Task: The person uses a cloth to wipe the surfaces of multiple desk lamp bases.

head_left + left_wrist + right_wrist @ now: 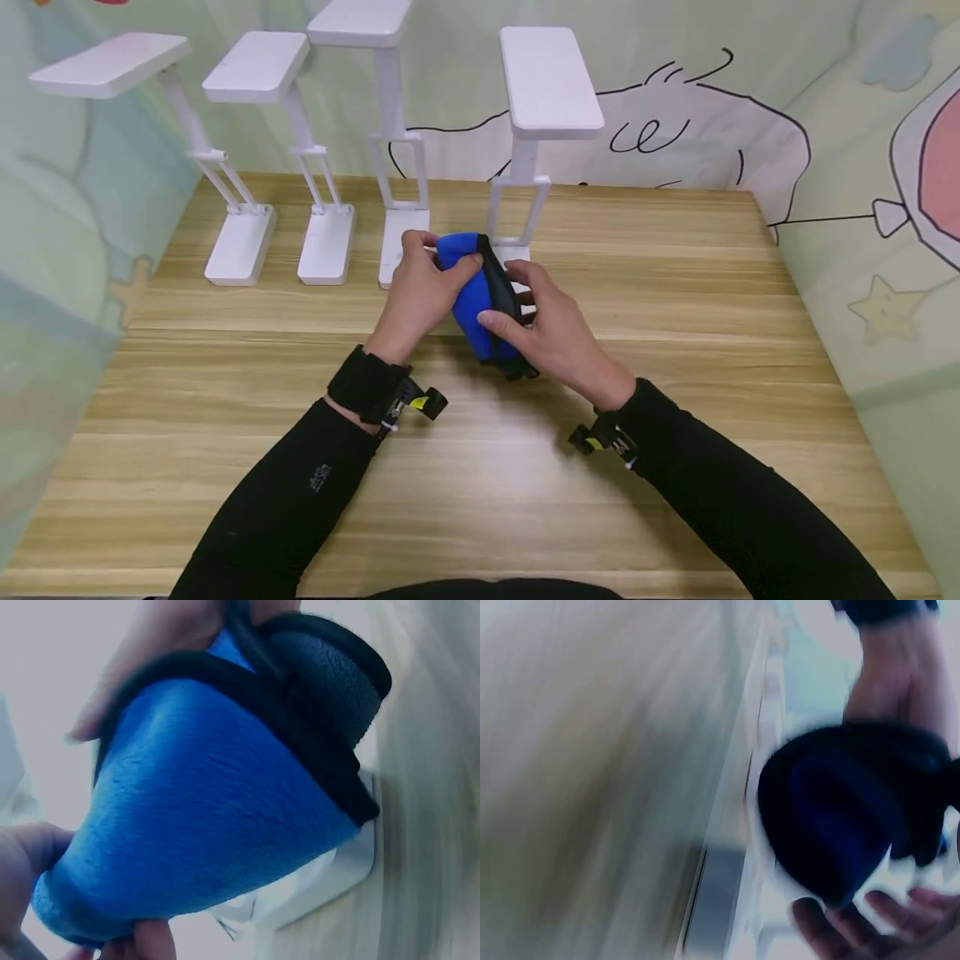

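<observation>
A soft blue fleece piece with black edging and a dark side (474, 310) is held between both hands above the table; its exact kind cannot be told. My left hand (420, 287) pinches its upper left end, thumb across the blue face. My right hand (551, 333) holds the dark side, its thumb on the front and the other fingers curled behind. Seen from the left wrist, the blue fleece (217, 802) flares like a cone, with a grey band (326, 679) at its top. The right wrist view is blurred and shows the piece's dark rim (769, 795).
Several white folding desk lamps stand along the back of the wooden table (675, 275): one at far left (240, 246), others beside it (326, 242) (405, 225), and another (551, 83) right behind the hands. A cartoon-patterned cloth (697, 117) surrounds the table.
</observation>
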Motion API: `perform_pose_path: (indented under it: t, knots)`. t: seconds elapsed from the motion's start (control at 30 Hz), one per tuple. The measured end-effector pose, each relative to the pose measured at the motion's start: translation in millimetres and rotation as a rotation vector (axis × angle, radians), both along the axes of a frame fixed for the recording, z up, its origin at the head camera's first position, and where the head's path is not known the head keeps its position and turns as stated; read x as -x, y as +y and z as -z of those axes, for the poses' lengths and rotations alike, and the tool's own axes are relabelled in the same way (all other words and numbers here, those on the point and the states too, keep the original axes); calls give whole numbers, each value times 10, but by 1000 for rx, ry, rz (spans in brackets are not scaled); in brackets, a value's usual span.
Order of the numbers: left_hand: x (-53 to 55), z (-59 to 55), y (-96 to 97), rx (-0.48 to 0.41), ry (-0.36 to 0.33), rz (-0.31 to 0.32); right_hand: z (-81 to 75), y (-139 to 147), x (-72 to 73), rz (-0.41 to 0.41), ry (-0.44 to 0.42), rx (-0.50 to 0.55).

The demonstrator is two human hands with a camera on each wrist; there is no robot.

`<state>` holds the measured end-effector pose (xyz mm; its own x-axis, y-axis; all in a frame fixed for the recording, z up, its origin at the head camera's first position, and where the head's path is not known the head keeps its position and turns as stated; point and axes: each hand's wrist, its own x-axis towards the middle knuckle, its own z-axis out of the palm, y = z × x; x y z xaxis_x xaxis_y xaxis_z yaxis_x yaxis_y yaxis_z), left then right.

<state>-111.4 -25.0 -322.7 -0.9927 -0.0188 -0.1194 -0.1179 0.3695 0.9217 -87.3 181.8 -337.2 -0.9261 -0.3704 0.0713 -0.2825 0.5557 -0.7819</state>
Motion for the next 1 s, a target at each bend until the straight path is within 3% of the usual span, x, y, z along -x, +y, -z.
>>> perform_pose_path:
  t: [0.13,0.2,0.3,0.37,0.5,0.6,0.7,0.8,1.0]
  knots:
    - [-30,14,131,-6,33,17,-37,-67,-99,96,-34,-4]
    - [-44,19,166,-37,35,45,-9,-11,-85,164,-17,8]
    - [-47,42,183,-11,41,112,57,197,-11,277,-19,32]
    - [-39,69,183,58,63,176,96,406,65,344,-64,41]
    - [7,197,176,293,143,289,138,886,237,423,-221,-6]
    - [27,292,176,417,188,334,159,1219,354,427,-316,-81]
    - [27,340,188,496,232,370,158,1462,433,396,-337,-223]
    - [24,381,215,604,281,430,106,1554,437,372,-266,-393]
    - [21,477,296,804,408,599,-15,1350,257,307,62,-657]
